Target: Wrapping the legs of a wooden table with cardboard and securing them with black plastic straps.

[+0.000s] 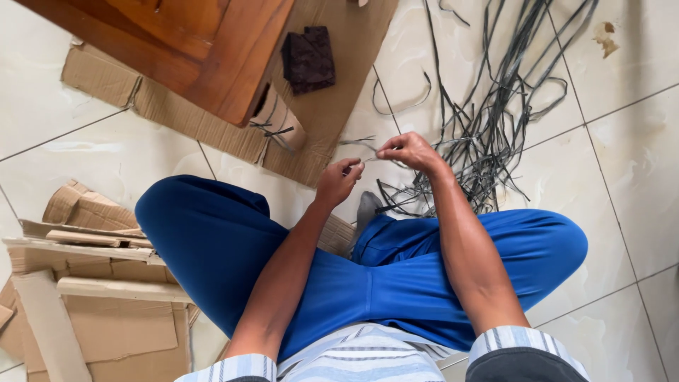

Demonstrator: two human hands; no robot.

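Note:
I sit cross-legged on a tiled floor in blue trousers point(212, 240). My left hand point(338, 181) and my right hand point(409, 150) are held close together above my feet. Both pinch a thin grey strip point(368, 161) that runs between their fingertips. Just beyond my right hand lies a loose tangle of long dark grey strips point(488, 120) spread over the tiles. Some of these strips run under my right wrist toward my foot point(366, 209).
A wooden furniture piece point(191, 42) stands at the top left on flattened cardboard point(332, 106), with a dark brown block point(308, 59) beside it. A stack of torn cardboard pieces point(85, 283) lies at my left knee. White tiles point(629, 163) stretch to the right.

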